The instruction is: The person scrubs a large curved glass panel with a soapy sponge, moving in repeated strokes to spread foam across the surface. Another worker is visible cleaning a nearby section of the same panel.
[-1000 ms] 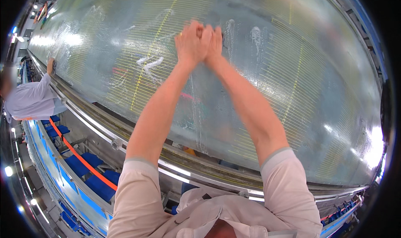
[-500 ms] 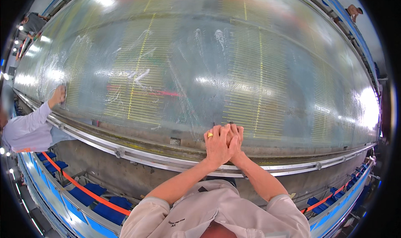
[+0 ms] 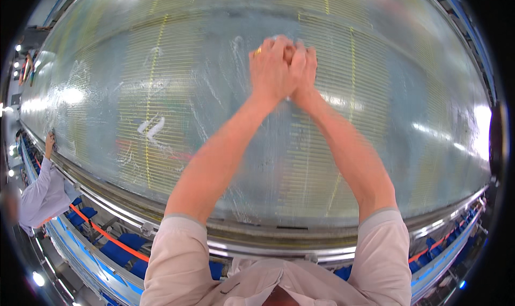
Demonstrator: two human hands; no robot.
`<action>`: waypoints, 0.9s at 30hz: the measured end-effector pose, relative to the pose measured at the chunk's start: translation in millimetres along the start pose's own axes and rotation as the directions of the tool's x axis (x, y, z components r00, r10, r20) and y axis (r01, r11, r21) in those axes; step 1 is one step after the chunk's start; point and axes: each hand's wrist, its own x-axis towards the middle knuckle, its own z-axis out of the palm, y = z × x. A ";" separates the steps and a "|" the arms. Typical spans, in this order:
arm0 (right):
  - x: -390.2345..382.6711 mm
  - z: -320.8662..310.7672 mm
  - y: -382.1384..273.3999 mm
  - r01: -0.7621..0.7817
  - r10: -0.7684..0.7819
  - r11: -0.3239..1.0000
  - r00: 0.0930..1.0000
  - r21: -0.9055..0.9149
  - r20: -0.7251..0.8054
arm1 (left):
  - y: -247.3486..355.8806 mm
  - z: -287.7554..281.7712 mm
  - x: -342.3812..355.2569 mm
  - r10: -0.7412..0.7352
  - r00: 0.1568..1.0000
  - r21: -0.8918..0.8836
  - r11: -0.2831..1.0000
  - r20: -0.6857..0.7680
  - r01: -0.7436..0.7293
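My left hand (image 3: pixel 270 72), with a gold ring on one finger, and my right hand (image 3: pixel 306 70) are pressed close together, fingers curled down against a long wet table (image 3: pixel 252 161). Both arms stretch far out over its surface. Whatever lies under the fingers is hidden; only a dark edge shows beside the right hand. The greenish-grey table top carries bands of thin yellow lines (image 3: pixel 148 91) and glossy streaks. White smears (image 3: pixel 153 128) lie on it, left of my arms.
Along the table's near side runs a metal rail (image 3: pixel 230 248). At the far left a co-worker (image 3: pixel 45 190) in a light shirt has a hand on the same table. Behind the rail are blue seats (image 3: pixel 122 249) and an orange strip (image 3: pixel 115 240).
Both my hands have slid together away from me, from the table's near edge well out over its surface. The white marks near their path are partly covered. The co-worker's arm has shifted.
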 end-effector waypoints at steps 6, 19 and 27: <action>66.3 28.9 23.5 -0.213 0.205 0.976 0.966 0.034 0.158 | -14.8 13.4 71.9 -0.036 0.999 0.095 0.995 0.038 0.032; -182.1 -109.9 -198.1 0.041 -0.061 0.989 0.988 0.142 0.140 | 71.8 -161.9 -251.5 -0.158 0.986 0.207 0.967 0.047 0.145; -223.7 -123.9 -272.7 -0.017 -0.066 0.990 0.816 0.139 0.574 | 67.2 -231.7 -313.7 -0.221 0.974 0.210 0.956 0.053 0.206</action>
